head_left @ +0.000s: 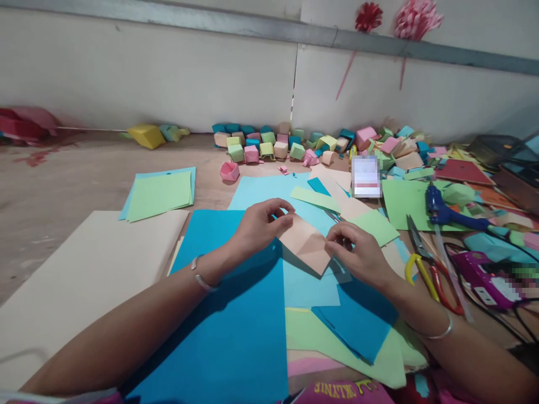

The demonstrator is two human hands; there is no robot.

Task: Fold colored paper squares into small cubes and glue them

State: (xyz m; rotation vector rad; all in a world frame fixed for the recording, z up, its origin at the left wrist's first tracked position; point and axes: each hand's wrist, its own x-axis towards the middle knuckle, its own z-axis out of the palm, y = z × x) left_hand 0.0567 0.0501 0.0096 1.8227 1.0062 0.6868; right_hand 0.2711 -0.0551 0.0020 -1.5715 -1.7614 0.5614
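Observation:
Both my hands hold a folded peach paper piece point(305, 245) just above the sheets on the floor. My left hand point(259, 226) pinches its upper left corner with thumb and fingers closed. My right hand point(357, 252) grips its right corner, fingers curled. Under them lie a large blue sheet point(236, 314), a light blue sheet point(269, 193) and green sheets point(337, 342). A bracelet is on each wrist.
Several small folded paper cubes point(261, 147) in many colours stand in rows by the wall. A green paper stack point(160, 194) and a cream sheet point(84, 280) lie left. Scissors point(425, 264), a blue glue gun point(446, 212) and a purple tool point(484, 275) lie right.

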